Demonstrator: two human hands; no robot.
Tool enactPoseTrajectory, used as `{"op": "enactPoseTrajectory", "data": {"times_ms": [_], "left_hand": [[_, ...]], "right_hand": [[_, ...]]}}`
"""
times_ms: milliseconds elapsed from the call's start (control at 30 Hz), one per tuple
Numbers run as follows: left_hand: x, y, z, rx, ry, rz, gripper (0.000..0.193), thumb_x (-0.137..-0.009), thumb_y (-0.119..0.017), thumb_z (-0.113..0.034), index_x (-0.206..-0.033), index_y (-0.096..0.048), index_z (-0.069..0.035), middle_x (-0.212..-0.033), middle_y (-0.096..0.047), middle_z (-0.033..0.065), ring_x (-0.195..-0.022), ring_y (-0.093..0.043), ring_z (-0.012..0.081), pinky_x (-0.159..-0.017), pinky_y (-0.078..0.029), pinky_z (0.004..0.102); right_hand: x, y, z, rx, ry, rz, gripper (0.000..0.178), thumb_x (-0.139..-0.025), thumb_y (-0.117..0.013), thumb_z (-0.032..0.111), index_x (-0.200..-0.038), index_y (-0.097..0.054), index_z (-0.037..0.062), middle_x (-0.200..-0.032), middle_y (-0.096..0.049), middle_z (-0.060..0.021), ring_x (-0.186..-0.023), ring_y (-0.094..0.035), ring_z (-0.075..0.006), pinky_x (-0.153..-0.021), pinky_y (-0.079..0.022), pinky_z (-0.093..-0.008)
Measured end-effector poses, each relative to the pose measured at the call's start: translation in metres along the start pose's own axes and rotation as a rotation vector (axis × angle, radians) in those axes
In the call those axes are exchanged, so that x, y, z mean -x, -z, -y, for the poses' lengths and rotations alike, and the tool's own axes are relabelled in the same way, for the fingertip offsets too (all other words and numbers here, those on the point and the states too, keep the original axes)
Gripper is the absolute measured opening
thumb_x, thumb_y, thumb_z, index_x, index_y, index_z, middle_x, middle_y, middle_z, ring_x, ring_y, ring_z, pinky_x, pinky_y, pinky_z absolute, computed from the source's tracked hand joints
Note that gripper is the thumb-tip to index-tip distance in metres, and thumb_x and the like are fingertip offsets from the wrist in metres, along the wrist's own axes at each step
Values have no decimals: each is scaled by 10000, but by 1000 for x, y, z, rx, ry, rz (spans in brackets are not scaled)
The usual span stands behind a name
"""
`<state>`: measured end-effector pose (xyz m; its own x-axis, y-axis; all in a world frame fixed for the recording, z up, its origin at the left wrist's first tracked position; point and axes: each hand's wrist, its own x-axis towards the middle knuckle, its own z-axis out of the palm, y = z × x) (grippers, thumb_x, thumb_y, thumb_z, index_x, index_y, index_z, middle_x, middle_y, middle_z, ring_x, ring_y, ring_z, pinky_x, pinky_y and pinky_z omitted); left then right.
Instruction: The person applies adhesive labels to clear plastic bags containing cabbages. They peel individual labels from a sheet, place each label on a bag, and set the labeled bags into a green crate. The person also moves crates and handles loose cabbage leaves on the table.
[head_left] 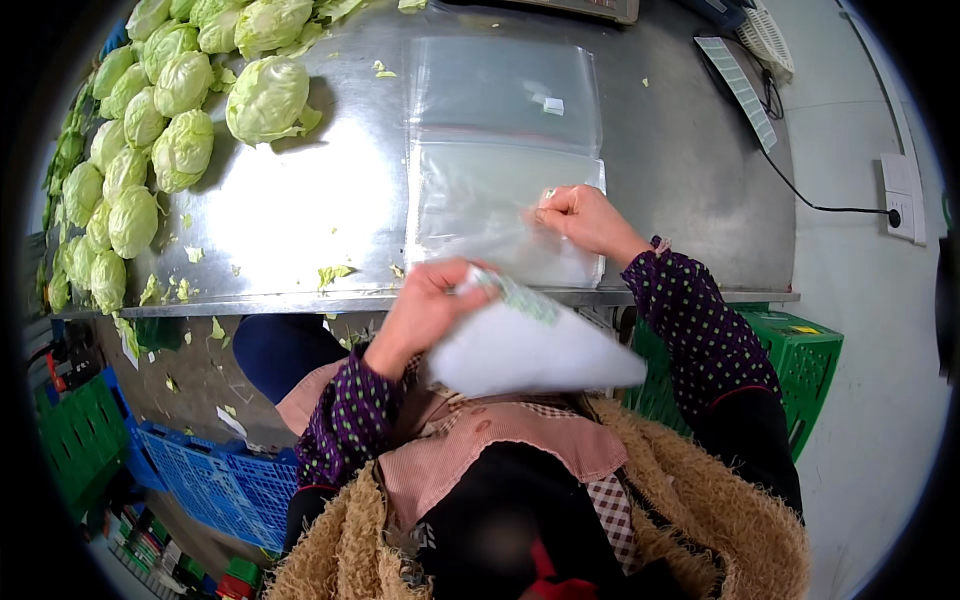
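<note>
My left hand (432, 302) grips a white sheet (535, 350) with green print along its upper edge. The sheet hangs at the table's front edge, over my lap, and is slightly blurred. Over the lower of two clear plastic bags (465, 195), my right hand (590, 222) is closed in a pinch. A small pale bit shows by its fingertips, but I cannot make out what it is. The second clear bag (480, 90) lies flat just beyond, with a small white sticker (553, 105) near its right side.
Heads of cabbage (182, 150) are piled on the left of the metal table (340, 230), among loose leaf scraps. At the far right lies a label strip (738, 90) beside a cable running to a wall socket (897, 208). Green crates (800, 350) stand below right.
</note>
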<state>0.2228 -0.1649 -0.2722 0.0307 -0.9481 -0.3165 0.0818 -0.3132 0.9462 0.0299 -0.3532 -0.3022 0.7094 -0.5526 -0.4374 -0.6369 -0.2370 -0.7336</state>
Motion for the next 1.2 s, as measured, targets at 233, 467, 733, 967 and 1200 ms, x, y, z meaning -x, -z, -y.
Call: {"op": "enactPoseTrajectory", "data": {"times_ms": [233, 467, 733, 967, 1200], "left_hand": [[-29, 2, 33, -58, 13, -154, 219, -821, -728, -165, -968, -704, -5, -955, -706, 50, -830, -621, 110, -782, -487, 265], [-26, 5, 22, 231, 141, -215, 154, -860, -688, -103, -980, -709, -9, -772, -650, -20, -703, -552, 35, -629, -463, 212], [-7, -2, 17, 104, -58, -357, 102, -832, -718, -70, -755, -677, -17, -636, -510, -78, -608, -425, 22, -546, -352, 192], [6, -5, 21, -52, -175, -367, 398, -794, -754, -47, -581, -418, -45, -612, -302, -70, -591, -274, 39, -496, -243, 237], [9, -20, 11, -19, -16, -381, 323, -851, -719, -137, -619, -533, -13, -576, -349, -92, -566, -290, 27, -477, -238, 228]], "right_hand": [[-3, -4, 9, 130, -31, -159, 198, -859, -582, 192, -835, -681, 22, -756, -641, -120, -673, -592, -207, -661, -470, -328], [18, 84, 57, -153, 166, -297, 260, -813, -691, 116, -1023, -632, -26, -969, -681, -142, -867, -650, -215, -804, -510, -308], [73, -26, 38, -373, -39, -64, 387, -797, -727, 133, -1134, -602, -9, -867, -659, -74, -788, -626, -172, -759, -513, -294], [77, -18, 68, -116, 179, -145, 271, -814, -703, 118, -1066, -652, 31, -875, -659, -60, -744, -616, -133, -691, -495, -273], [67, -45, 77, 215, 276, -309, 136, -799, -675, 215, -862, -658, 97, -791, -625, -37, -695, -625, -263, -576, -485, -396]]}}
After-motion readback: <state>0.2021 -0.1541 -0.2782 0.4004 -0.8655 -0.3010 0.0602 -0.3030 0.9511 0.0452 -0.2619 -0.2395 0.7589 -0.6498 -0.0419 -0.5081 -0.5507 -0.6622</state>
